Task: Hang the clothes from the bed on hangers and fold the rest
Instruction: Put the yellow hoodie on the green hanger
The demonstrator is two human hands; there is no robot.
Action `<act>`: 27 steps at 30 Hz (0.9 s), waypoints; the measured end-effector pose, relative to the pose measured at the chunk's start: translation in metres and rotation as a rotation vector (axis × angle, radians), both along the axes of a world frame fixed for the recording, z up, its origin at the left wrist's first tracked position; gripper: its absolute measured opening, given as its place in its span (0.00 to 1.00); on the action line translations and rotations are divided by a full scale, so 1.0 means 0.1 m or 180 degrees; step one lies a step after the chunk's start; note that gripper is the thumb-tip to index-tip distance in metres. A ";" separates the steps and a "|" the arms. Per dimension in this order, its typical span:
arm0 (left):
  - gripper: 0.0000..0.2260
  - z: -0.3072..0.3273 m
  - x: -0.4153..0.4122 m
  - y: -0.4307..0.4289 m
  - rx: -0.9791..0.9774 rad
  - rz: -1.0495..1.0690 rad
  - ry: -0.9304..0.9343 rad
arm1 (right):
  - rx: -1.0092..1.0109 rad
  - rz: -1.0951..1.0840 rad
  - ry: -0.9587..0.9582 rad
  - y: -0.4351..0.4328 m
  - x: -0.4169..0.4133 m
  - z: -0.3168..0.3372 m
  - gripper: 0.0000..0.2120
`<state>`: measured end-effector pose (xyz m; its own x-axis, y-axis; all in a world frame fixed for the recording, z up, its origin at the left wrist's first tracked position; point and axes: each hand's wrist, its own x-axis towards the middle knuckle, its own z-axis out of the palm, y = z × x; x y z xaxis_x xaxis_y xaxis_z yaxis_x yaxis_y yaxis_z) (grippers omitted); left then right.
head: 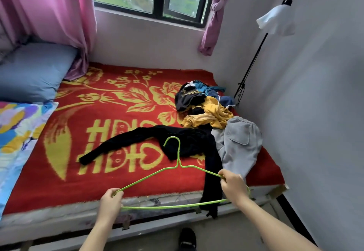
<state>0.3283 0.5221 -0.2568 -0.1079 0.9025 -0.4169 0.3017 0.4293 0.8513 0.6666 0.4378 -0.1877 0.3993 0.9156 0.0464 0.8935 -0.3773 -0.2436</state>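
Hanger held ready; black top not yet on it.

The green wire hanger (178, 162) was held level over the near edge of the bed (59, 187), hook pointing away. The left hand (110, 201) pinched its left corner and the right hand (233, 184) was curled round its right arm, the two well apart. The black top (189, 142) lay crumpled just beyond, one sleeve trailing over the edge behind the hanger. Judged: hanging step at its outset; next, one hand must free itself to open the neck. Grey trousers (240, 142) and a mixed pile (208, 113) lay to the right.
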 end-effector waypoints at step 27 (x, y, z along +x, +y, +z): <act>0.16 -0.41 2.37 2.84 -0.0779 -0.1057 0.1655 | -0.1484 -0.0496 0.0511 3.27 2.54 -1.26 0.21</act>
<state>0.5657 0.8056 -0.2978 -0.0828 0.8083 -0.5829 0.7965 0.4052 0.4488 0.9207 0.7650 -0.3134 0.5013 0.7534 -0.4255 0.7831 -0.6042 -0.1472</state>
